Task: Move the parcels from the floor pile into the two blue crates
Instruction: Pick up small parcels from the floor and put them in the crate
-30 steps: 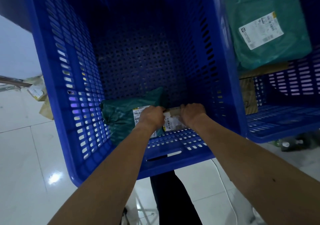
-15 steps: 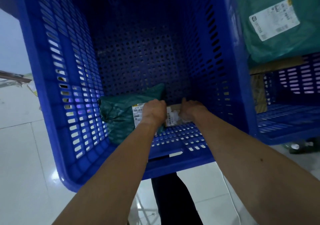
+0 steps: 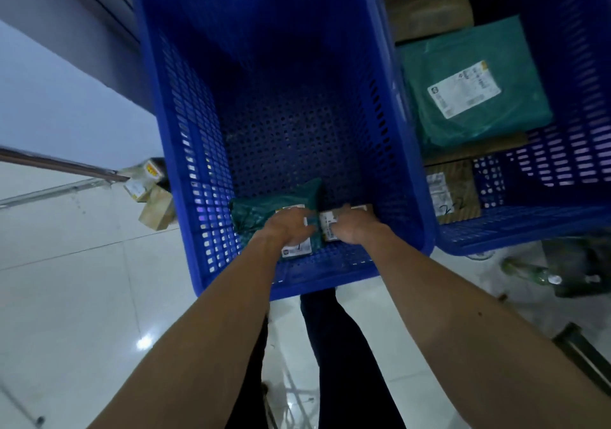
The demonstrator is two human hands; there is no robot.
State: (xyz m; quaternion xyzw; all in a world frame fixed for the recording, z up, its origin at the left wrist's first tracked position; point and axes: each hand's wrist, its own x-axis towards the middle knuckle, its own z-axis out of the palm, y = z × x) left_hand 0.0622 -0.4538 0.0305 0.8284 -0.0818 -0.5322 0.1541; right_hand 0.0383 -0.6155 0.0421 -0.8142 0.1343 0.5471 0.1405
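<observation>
Both my arms reach down into the left blue crate. On its floor at the near wall lies a green bag parcel with a white label. My left hand rests on that parcel, fingers bent over the label. Beside it on the right sits a small brown box parcel with a label, and my right hand covers its right part with curled fingers. The right blue crate holds a large green bag parcel on top of brown boxes.
Several small cardboard parcels lie on the white tiled floor left of the crate, near a metal bar. A wall rises at the upper left. Bottles and dark items lie on the floor to the right. My legs stand below the crate.
The view has pulled back and up, showing more of both crates. My hands have stayed on the two parcels at the crate's near wall, with the right one further over the brown box.
</observation>
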